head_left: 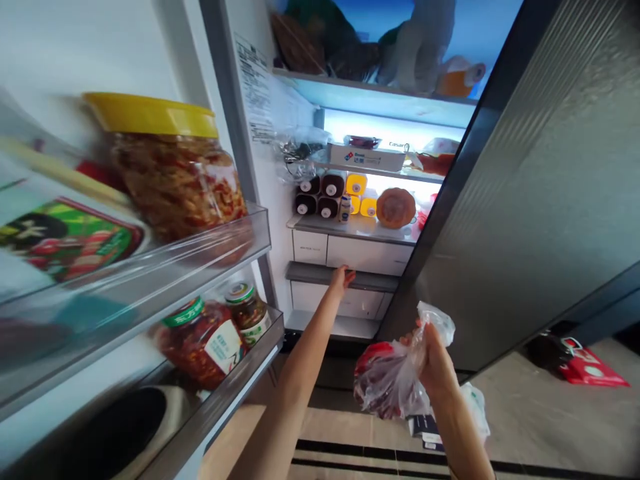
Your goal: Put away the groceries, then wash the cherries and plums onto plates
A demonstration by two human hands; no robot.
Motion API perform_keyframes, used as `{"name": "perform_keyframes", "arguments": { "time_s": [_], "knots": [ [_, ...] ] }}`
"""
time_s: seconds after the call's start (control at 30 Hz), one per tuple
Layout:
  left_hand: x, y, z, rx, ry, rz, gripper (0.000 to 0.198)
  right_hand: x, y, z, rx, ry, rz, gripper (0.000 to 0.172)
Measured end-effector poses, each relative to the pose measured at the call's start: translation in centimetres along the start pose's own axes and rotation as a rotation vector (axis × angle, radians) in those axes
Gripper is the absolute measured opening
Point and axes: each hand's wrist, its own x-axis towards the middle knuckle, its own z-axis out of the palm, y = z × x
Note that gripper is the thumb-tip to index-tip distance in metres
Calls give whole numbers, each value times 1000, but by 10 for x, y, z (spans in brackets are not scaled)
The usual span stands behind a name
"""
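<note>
My left hand (342, 280) reaches into the open fridge, by the lower edge of the white upper drawer (367, 255). Its fingers look slightly apart with nothing in them; whether they touch the drawer I cannot tell. Below sits a second white drawer (357, 303), pushed in like the first. My right hand (434, 350) is closed around the gathered neck of a clear plastic bag (395, 383), which hangs in front of the fridge. Something dark red shows through the bag, its kind unclear.
At left, the fridge door holds a yellow-lidded jar (170, 167) and green-lidded jars (200, 340). Bottles (331, 185) and a round brownish item (396, 207) fill a shelf. The grey right door (520, 200) stands open. Boxes (427, 430) and a red packet (593, 367) lie on the floor.
</note>
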Motion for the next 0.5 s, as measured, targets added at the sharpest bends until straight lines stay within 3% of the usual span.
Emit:
{"name": "perform_keyframes", "arguments": {
  "time_s": [0.07, 0.23, 0.3, 0.5],
  "knots": [
    [6, -14, -16, 0, 55, -10, 9, 2, -3, -5, 42, 29, 52, 43],
    [-8, -72, -99, -12, 282, -73, 8, 2, 0, -18, 30, 91, 122, 44],
    [-5, -91, -120, -10, 342, -132, 15, 3, 3, -21, 25, 124, 154, 47],
    [31, -117, -133, -49, 283, -145, 24, 7, 5, -27, 3, 142, 166, 44]
  ]
}}
